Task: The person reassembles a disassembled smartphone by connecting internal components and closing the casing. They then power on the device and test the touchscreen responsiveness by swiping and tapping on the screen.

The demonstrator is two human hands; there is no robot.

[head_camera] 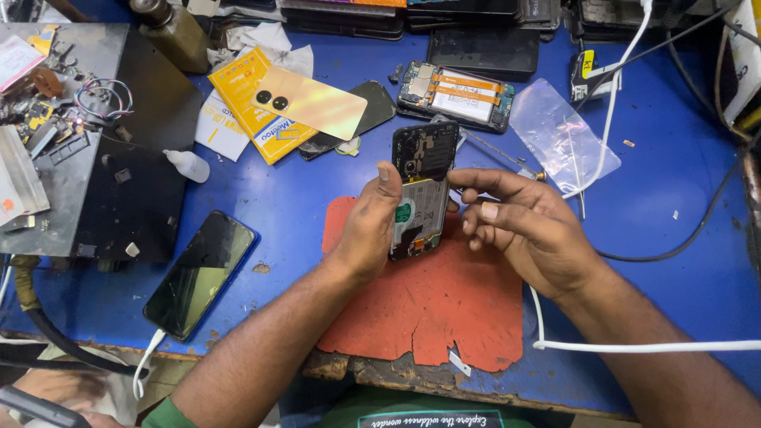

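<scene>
The left hand grips an opened black smartphone with its back cover off, upright above the worn red rubber mat. The right hand, fingers curled and empty, touches its right edge. Judging by this, internals are under inspection; next needs a fine tool, steady grip.

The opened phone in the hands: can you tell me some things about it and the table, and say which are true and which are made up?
1. The left hand holds the opened black phone with its back cover off. True.
2. The worn red rubber mat lies under both hands. True.
3. The right hand holds a hammer. False: no hammer is in view; its fingers are at the phone's edge.
4. The shiny gold phone back cover lies on the floor. False: it lies on the blue table, on a yellow booklet.
5. The dark-screened phone with a blue rim has a white cable at its end. True.
6. The small white plastic bottle stands upright. False: it lies on its side.
</scene>
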